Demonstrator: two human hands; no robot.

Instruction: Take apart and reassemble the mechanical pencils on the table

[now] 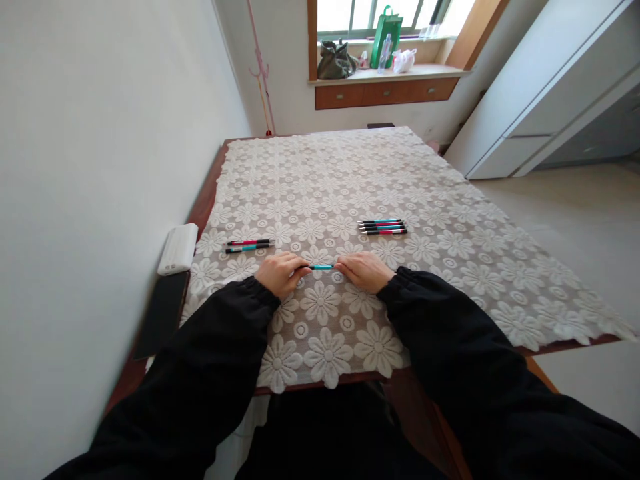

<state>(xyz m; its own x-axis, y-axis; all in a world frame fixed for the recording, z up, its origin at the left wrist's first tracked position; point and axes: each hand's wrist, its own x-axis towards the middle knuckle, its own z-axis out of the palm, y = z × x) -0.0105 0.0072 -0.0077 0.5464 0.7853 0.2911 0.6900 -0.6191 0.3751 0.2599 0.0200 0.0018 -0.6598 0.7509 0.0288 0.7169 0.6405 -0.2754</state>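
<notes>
Both hands meet over the near middle of the table, each grip pinched shut on one end of a single teal pen (pixel 321 267): the left hand (pixel 281 273) clamps its left end, the right hand (pixel 365 271) its right end, so only the short middle stretch of the barrel shows between the fingertips. The pen lies level, crosswise to the person, at or just above the floral lace tablecloth (pixel 350 173); whether it touches the cloth cannot be told. Black sleeves run back from both wrists toward the camera. Beyond the left hand, a pair of pens (pixel 249 246), one red and one teal, lies side by side on the cloth. Beyond the right hand, farther off, a row of four pens (pixel 383 227) lies close together, all parallel. At the table's left edge, against the wall, sits a white rectangular box (pixel 179 249) with a flat black object (pixel 163 312) just in front of it. On the far window ledge stand a dark bag (pixel 335 61) and a green bag (pixel 387 28).
</notes>
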